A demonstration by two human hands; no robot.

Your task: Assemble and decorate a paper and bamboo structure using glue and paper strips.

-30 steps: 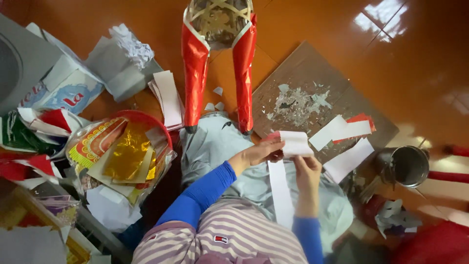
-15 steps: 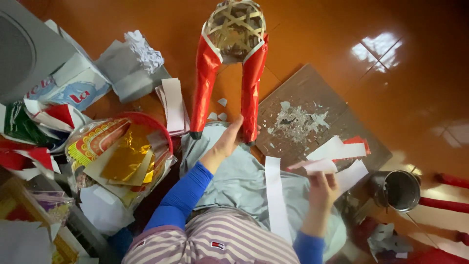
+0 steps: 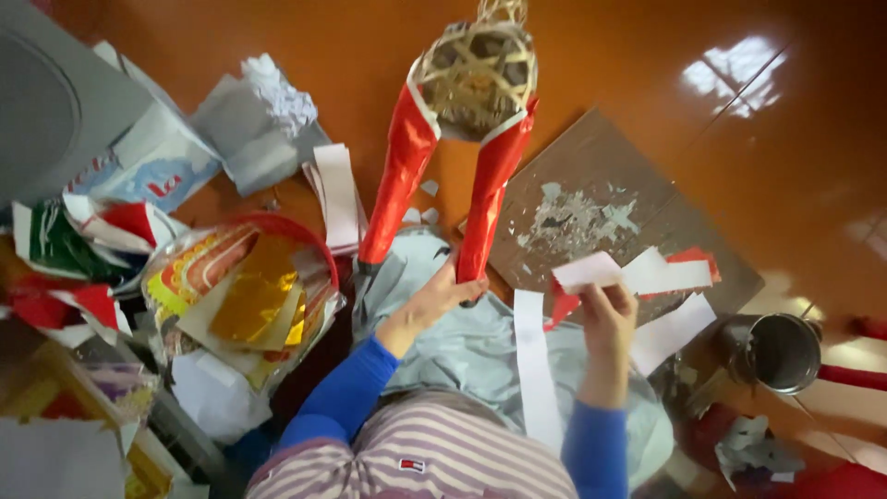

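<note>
Head view: glossy orange floor [image 3: 647, 74] strewn with paper; left fingers [image 3: 453, 282] grasp red leg [image 3: 485, 199], right fingers [image 3: 605, 305] pinch white strip [image 3: 587, 273].

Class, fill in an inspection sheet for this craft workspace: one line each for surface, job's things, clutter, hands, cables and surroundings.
Surface: glossy orange-brown floor; brown board flecked with paper scraps.
Job's things: woven frame with two red foil-wrapped legs; white paper piece; long white strip on grey cloth.
Clutter: red basin of gold and printed papers; crumpled paper; metal can.
Hands: left hand touches the right-side red leg; right hand pinches the white paper piece.
Cables: nothing seen.
Surroundings: grey box at the left edge.
</note>
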